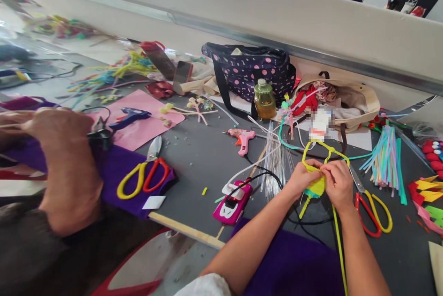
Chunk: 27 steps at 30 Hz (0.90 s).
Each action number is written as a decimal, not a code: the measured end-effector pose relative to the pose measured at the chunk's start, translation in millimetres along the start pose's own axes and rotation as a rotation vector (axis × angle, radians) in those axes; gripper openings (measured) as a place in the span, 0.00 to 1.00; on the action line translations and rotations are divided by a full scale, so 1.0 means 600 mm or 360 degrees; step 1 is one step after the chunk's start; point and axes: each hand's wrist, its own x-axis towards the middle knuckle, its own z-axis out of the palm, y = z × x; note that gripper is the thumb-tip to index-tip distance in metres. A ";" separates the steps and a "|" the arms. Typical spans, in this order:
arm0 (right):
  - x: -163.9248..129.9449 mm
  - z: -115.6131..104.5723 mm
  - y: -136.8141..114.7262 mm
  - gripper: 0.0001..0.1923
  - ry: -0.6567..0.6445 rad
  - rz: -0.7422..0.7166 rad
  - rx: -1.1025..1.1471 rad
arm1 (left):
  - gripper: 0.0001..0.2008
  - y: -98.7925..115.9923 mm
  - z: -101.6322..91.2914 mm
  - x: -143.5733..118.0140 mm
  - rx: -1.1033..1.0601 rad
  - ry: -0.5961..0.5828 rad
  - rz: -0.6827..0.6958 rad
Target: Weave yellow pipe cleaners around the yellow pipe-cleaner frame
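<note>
My left hand (pixel 306 178) is closed on a small yellow-green crochet or pipe-cleaner piece (pixel 315 185), fingers pinching its left side. Opposite it, my right hand (pixel 338 182) pinches the same piece at its upper right edge. Yellow loops stick up behind my fingers, and a teal band lines the lower edge. From my right hand a long yellow strand (pixel 338 245) trails down toward me. Red-and-yellow-handled scissors (pixel 373 208) lie just right of my right hand. The exact pinch points are hidden by my fingertips.
Left of my hands are a magenta power strip (pixel 232 202), a pink glue gun (pixel 245 141) and thin wires (pixel 275 166). A bottle (pixel 265 99) stands before a dark patterned bag (pixel 249 67). Pastel stems (pixel 387 157) lie right. A co-worker's arm (pixel 69 162) works at left near other scissors (pixel 145 173).
</note>
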 end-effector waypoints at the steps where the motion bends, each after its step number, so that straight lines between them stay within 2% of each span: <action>1: 0.000 0.000 -0.001 0.08 0.0003 -0.0008 -0.0008 | 0.10 0.000 0.000 0.000 -0.0027 0.0032 0.0002; 4: 0.001 -0.001 -0.004 0.07 0.0030 0.0002 -0.0023 | 0.12 0.001 0.002 -0.001 -0.0125 0.0141 -0.0003; 9: 0.002 0.002 -0.011 0.07 0.0083 0.0162 0.0020 | 0.14 0.005 0.008 -0.004 -0.0253 0.0217 -0.0029; 12: 0.003 0.003 -0.009 0.08 0.0072 0.0273 0.0069 | 0.14 0.008 0.007 -0.004 -0.0282 0.0202 -0.0030; 15: 0.003 -0.002 0.002 0.08 -0.0041 0.0319 0.0201 | 0.14 0.011 0.001 -0.002 -0.0269 0.0117 -0.0063; 18: 0.003 -0.011 0.013 0.08 -0.0143 0.0198 0.0218 | 0.14 0.014 -0.009 0.002 -0.0235 0.0060 -0.0113; 21: 0.003 -0.018 0.015 0.07 -0.0086 0.0008 0.0093 | 0.15 0.017 -0.018 0.006 -0.0227 0.0060 -0.0148; 24: 0.004 -0.022 0.010 0.14 -0.0006 -0.0100 0.0044 | 0.15 0.019 -0.025 0.008 -0.0244 0.0062 -0.0161; 27: 0.005 -0.023 0.004 0.18 -0.0077 -0.0173 0.0012 | 0.16 0.019 -0.027 0.009 -0.0256 0.0047 -0.0154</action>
